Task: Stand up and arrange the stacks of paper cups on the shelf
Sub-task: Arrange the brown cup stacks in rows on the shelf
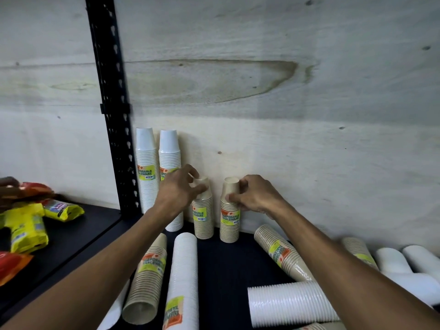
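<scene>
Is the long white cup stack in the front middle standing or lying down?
Lying down. The long white stack rests lengthwise on the dark shelf, label sideways.

Looks like a shop or stockroom tbh: black metal shelf (78,236) w/ slotted upright (112,110), plywood backing (262,91), loads of wrapped, labelled cup stacks (228,217), plus yellow snack packs (26,232) on the next bay.

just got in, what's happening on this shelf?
A person is standing cup stacks upright against the back wall. The left hand holds the top of one brown stack; the right hand has its grip on the brown stack beside it. Two white stacks already stand at the left. Several stacks, such as a long white one, lie flat on the shelf.
</scene>
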Demonstrator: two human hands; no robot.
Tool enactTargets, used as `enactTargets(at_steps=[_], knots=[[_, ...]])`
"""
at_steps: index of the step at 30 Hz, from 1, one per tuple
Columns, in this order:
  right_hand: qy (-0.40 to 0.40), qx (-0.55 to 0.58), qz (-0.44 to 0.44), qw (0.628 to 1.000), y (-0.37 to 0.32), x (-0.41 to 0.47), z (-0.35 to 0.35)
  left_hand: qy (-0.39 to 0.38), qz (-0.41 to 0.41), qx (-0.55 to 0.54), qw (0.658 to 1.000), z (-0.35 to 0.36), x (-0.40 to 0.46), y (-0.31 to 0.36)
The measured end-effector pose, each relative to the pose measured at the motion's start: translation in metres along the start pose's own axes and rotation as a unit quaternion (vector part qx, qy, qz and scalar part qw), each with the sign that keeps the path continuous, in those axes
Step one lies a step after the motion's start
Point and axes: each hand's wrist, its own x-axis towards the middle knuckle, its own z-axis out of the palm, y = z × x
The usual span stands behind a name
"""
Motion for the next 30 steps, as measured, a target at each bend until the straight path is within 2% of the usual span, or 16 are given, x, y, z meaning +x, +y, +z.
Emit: enactTargets(at_steps=[5,11,20,24,27,30], knots=[[0.013,0.018,-0.01,1.0,-0.003,-0.001,0.008,-0.074,0.012,-0.009,0.997,0.002,-0.001,-0.007],[0.019,-0.003,-0.012,1.0,-0.007,-0.003,0.012,-0.049,0.032,0.0,0.998,0.006,-0.003,-0.012],[-0.027,-0.025,0.019,0.999,-0.012,-0.01,0.003,-0.053,0.027,0.002,0.998,-0.005,-0.006,-0.005],[-0.036,-0.065,0.055,0.996,-0.009,-0.024,-0.011,-0.008,0.039,0.047,0.998,-0.015,-0.014,0.009],[-0.034,-0.135,0.102,0.985,0.001,-0.039,-0.03,0.018,0.052,0.067,0.996,-0.019,-0.026,0.029],[-0.037,-0.207,0.149,0.966,0.02,-0.053,-0.056,-0.023,0.107,0.066,0.992,-0.012,-0.038,0.053]])
